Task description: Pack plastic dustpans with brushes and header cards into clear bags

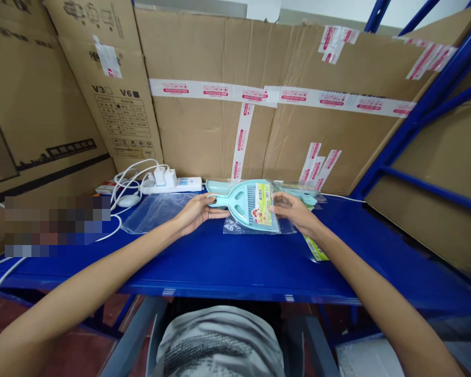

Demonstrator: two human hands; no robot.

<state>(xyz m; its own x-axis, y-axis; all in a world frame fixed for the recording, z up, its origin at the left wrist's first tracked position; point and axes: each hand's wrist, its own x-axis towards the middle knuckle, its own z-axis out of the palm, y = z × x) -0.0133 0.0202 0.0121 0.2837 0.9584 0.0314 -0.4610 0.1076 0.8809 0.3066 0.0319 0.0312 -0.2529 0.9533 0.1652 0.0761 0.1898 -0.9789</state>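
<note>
A pale turquoise plastic dustpan [245,204] with a yellow paper label is seen lying on a clear plastic bag [255,226], partly over the bag's mouth; whether it sits inside the bag cannot be told. The dustpan's handle is gripped by the left hand [198,211], fingers curled around it. The right hand [294,211] is laid at the dustpan's far side, its fingertips pinching the bag's edge there. The dustpan thus lies between the 2 hands, touching both.

Just beyond the right hand, more turquoise plastic pieces [302,195] are seen in another clear wrapper. A flat clear bag [153,212] lies beside the left hand, with a white power strip [172,183] and white cables behind it.

The blue metal tabletop [235,267] is bare between the hands and its near edge. Taped brown cardboard walls [298,131] close off the back.
</note>
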